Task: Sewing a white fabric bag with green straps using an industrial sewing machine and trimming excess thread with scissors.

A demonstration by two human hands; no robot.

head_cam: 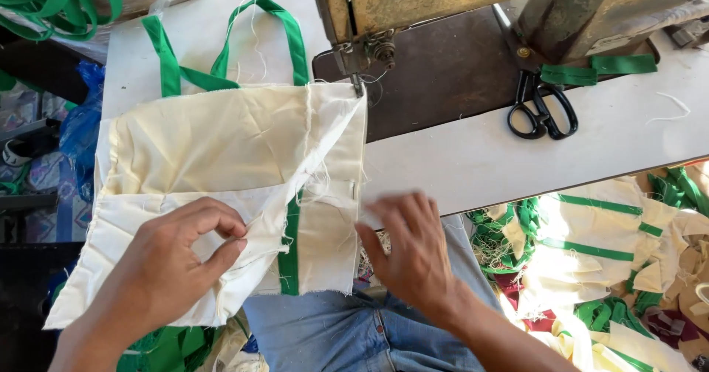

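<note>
- Left hand (177, 257): pinching a fold of the cream bag (229, 165) between thumb and forefinger, near the bag's lower edge.
- Right hand (410, 246): loose and flat, fingers spread, fingertips just touching the bag's right edge; blurred.
- Bag: spread over the table's (473, 158) front left part, lower portion hanging past the front edge over a denim lap (347, 335).
- Green handles (221, 54): lying toward the far left corner.
- Bag's top right corner: under the needle of the sewing machine (443, 3).
- Black scissors (543, 110): right of the machine base, beside green strap pieces (598, 68).
- Below the front right edge: heap of cream and green bags (613, 269).
</note>
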